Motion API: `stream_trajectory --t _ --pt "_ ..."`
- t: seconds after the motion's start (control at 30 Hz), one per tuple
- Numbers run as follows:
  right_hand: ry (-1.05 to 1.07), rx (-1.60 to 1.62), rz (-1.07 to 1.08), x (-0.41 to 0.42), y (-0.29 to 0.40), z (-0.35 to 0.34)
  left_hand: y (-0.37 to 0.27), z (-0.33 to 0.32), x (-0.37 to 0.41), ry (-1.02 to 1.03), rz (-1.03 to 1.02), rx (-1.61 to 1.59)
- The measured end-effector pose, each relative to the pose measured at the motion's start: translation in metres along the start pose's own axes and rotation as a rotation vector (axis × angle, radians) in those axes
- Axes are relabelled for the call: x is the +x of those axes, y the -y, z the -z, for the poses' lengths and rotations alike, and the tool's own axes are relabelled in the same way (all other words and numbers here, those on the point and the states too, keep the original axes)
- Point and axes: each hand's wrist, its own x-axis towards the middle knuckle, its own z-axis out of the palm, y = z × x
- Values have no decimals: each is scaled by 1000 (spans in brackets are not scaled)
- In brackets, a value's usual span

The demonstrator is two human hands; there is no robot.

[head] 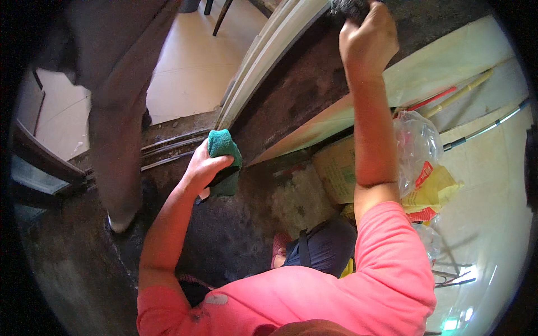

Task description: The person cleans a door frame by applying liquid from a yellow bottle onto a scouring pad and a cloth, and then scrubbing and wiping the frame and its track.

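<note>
My left hand point(203, 170) grips a folded green cloth point(220, 145), its thumb pressed across the front. A dark patch shows under the thumb; what it is cannot be made out. The cloth is beside the lower end of a white frame point(269, 59) and metal floor tracks point(176, 140). At the top of the view, my right hand point(372, 46) is closed around a dark grey, fuzzy wad point(351, 9), possibly a rag or scouring wool. The picture's rim cuts off part of that wad. It is over a dark brown stained ledge point(311, 80) that runs along the frame.
Another person's dark-trousered leg point(117, 126) stands close on the left, by the tracks. Right of me are a cardboard box point(338, 168), clear plastic bags point(416, 147), a yellow bag point(437, 189) and long poles point(460, 92) near the pale wall. My slippered foot point(279, 248) rests on the dark floor.
</note>
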Motion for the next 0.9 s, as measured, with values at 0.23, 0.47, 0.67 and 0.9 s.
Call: stream_trajectory --t 0.23,0.47,0.67,0.9 --pt "504 354 94 -87 8 40 5 -7 8 -82 64 48" --pt "681 303 -484 -136 -78 192 33 31 -1 -74 264 -124" --pt "897 33 -1316 -245 -190 352 104 68 -15 -79 457 -371" --pt "1194 -719 -1556 -390 -155 521 97 41 -15 -176 618 -399"
